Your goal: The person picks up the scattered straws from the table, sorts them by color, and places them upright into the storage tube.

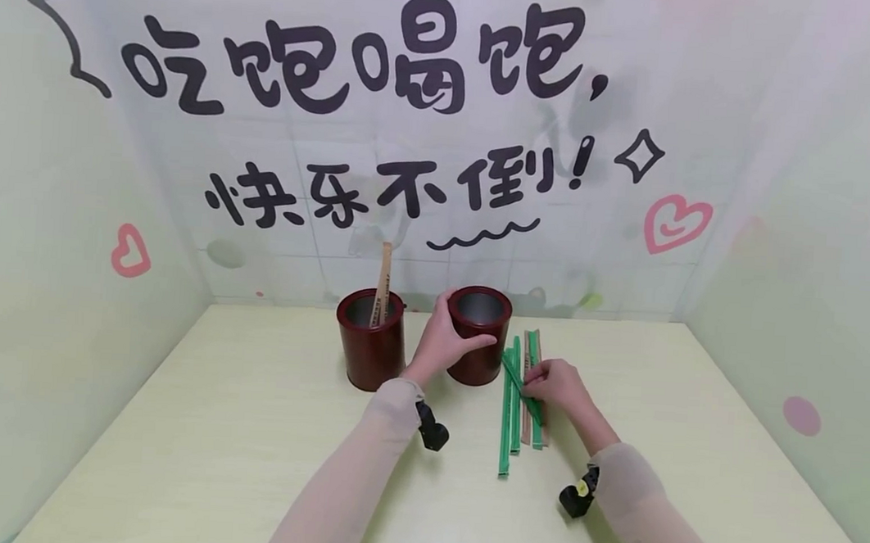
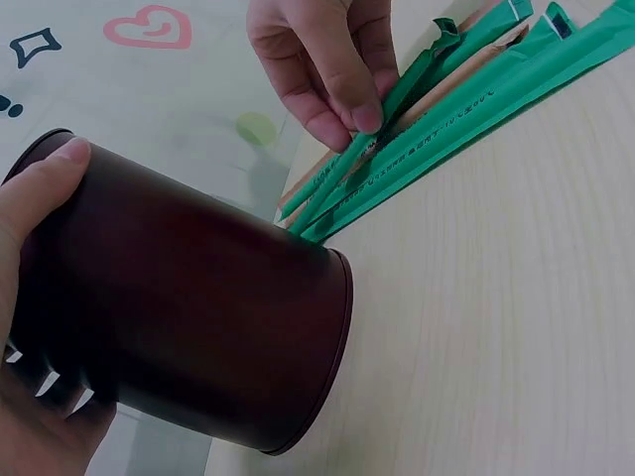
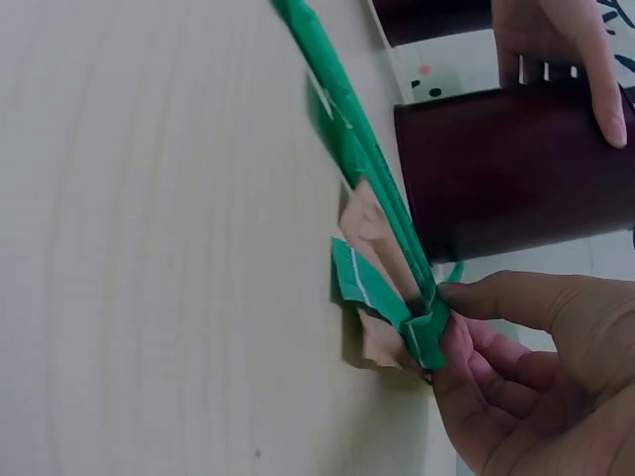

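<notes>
In the head view my left hand (image 1: 442, 344) holds the right-hand dark red canister (image 1: 477, 368) round its side, and the canister stands upright. Its inside looks bare grey. My right hand (image 1: 560, 385) pinches a green paper-wrapped straw (image 2: 399, 97) between thumb and fingertips. This straw lies slanted across several other wrapped straws, green (image 1: 506, 423) and brown (image 1: 526, 432), on the table right of the canister. The pinch shows close up in the right wrist view. A second dark red canister (image 1: 373, 358) stands to the left, with a brown wrapped straw (image 1: 381, 289) poking out.
A pale wooden table (image 1: 213, 424) carries everything. Behind it rises a light wall (image 1: 317, 265) with large dark lettering, and side walls close in the left and right. A small black wrist camera (image 1: 432, 431) sits at my left cuff.
</notes>
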A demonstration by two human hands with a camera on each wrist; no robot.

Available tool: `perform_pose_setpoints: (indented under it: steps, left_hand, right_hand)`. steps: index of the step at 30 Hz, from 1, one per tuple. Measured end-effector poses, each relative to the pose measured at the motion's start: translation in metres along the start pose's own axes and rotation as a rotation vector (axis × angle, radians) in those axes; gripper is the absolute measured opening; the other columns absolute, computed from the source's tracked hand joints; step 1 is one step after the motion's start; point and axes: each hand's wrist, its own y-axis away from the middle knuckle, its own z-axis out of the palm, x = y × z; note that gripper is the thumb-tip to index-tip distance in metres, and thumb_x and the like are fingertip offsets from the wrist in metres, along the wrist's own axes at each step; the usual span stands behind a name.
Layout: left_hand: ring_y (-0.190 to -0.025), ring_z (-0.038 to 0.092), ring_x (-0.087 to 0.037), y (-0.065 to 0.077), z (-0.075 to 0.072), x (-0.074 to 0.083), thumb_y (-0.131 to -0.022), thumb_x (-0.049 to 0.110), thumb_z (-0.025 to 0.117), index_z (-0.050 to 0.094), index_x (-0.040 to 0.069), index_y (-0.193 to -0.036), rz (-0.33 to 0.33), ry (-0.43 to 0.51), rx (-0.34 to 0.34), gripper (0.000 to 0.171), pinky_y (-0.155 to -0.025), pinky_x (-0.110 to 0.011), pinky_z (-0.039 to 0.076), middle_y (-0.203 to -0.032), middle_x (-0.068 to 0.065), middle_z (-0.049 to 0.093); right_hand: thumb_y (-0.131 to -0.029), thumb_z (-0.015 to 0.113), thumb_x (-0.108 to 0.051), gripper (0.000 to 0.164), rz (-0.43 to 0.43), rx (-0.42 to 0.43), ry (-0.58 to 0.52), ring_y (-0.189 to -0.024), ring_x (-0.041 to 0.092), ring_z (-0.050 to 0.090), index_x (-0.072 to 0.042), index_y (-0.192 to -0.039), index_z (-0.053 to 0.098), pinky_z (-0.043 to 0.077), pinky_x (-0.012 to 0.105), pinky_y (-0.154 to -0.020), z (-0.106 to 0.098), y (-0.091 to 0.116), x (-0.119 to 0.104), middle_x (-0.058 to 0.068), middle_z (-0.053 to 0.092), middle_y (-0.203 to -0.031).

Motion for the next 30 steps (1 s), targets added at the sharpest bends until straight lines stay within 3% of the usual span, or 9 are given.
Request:
perform_pose_setpoints:
  steps: [4, 11, 15, 19, 25, 30]
  left_hand:
    - [-0.134, 0.049, -0.030, 0.002, -0.001, 0.001, -0.078, 0.038, 0.084, 0.022, 0.010, -0.154, 0.004, -0.007, -0.012, 0.102, -0.107, -0.049, 0.049, -0.150, -0.013, 0.045]
    - [-0.133, 0.050, -0.030, 0.006, 0.000, -0.001, -0.079, 0.039, 0.084, 0.025, 0.009, -0.152, 0.009, -0.004, -0.019, 0.099, -0.104, -0.049, 0.051, -0.148, -0.014, 0.046]
    - [-0.133, 0.050, -0.030, 0.014, 0.000, -0.003, -0.079, 0.038, 0.084, 0.025, 0.009, -0.152, -0.003, -0.011, -0.018, 0.099, -0.104, -0.049, 0.051, -0.148, -0.013, 0.046]
    - [-0.134, 0.049, -0.031, 0.020, -0.002, -0.005, -0.079, 0.039, 0.084, 0.024, 0.010, -0.153, -0.019, -0.021, -0.022, 0.099, -0.104, -0.050, 0.051, -0.149, -0.013, 0.045]
    - [-0.134, 0.049, -0.030, 0.020, -0.006, -0.007, -0.078, 0.038, 0.085, 0.024, 0.010, -0.152, -0.036, -0.027, 0.002, 0.100, -0.103, -0.050, 0.052, -0.150, -0.012, 0.045]
    - [-0.135, 0.048, -0.029, 0.015, -0.006, -0.003, -0.079, 0.040, 0.083, 0.023, 0.012, -0.153, -0.002, -0.024, 0.004, 0.099, -0.103, -0.050, 0.052, -0.150, -0.011, 0.044]
  right_hand:
    - [-0.080, 0.076, -0.010, 0.016, 0.005, -0.027, -0.084, -0.066, 0.010, 0.061, 0.001, -0.091, 0.072, 0.052, 0.023, -0.062, -0.008, 0.003, 0.006, 0.007, 0.070, -0.080]
    - [-0.089, 0.068, -0.007, 0.031, 0.069, 0.001, -0.219, -0.076, 0.009, 0.068, 0.013, -0.113, 0.065, 0.061, 0.035, -0.079, -0.024, 0.009, 0.003, 0.020, 0.071, -0.101]
    - [-0.091, 0.066, -0.007, 0.035, 0.080, 0.016, -0.284, -0.075, 0.005, 0.066, 0.014, -0.118, 0.062, 0.060, 0.038, -0.086, -0.028, 0.009, -0.001, 0.016, 0.070, -0.099]
    - [-0.092, 0.065, -0.009, 0.036, 0.075, 0.041, -0.327, -0.073, 0.001, 0.064, 0.013, -0.121, 0.061, 0.060, 0.031, -0.084, -0.032, 0.006, -0.010, 0.008, 0.070, -0.095]
    - [-0.094, 0.062, -0.009, 0.038, 0.002, 0.063, -0.409, -0.079, 0.002, 0.067, 0.014, -0.123, 0.059, 0.058, 0.022, -0.082, -0.041, -0.001, -0.031, 0.002, 0.069, -0.094]
    - [-0.095, 0.060, -0.009, 0.039, -0.046, 0.105, -0.484, -0.081, 0.002, 0.066, 0.013, -0.127, 0.056, 0.056, 0.016, -0.077, -0.050, -0.005, -0.047, -0.004, 0.065, -0.091]
